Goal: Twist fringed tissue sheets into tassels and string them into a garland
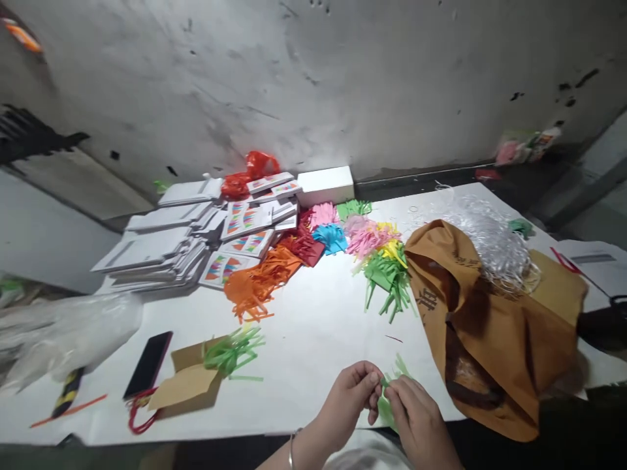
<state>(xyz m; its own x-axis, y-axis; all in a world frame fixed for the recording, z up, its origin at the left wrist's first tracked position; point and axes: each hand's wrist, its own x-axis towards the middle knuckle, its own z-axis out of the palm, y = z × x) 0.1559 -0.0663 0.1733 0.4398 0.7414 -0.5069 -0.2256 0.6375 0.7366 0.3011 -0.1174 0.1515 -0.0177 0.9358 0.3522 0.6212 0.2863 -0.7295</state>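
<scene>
At the table's front edge my left hand [353, 390] and my right hand [414, 408] meet, fingertips pinching a piece of green fringed tissue paper [386, 411] between them. Its cut strips stick out above and below the fingers, partly hidden by the right hand. A bracelet circles my left wrist. Beyond the hands lies a pile of green fringed paper [389, 281] beside pink fringed paper [365, 236]. To the left, more green fringe [235, 352] rests on an open brown cardboard box [189, 388].
Orange fringed paper [262, 281] lies left of centre by stacked white printed packs [151, 241]. A brown cloth bag [499, 346] and a heap of white string [490, 235] occupy the right. A phone [148, 364] and a black-and-yellow cutter [67, 393] lie at left. A concrete wall stands behind.
</scene>
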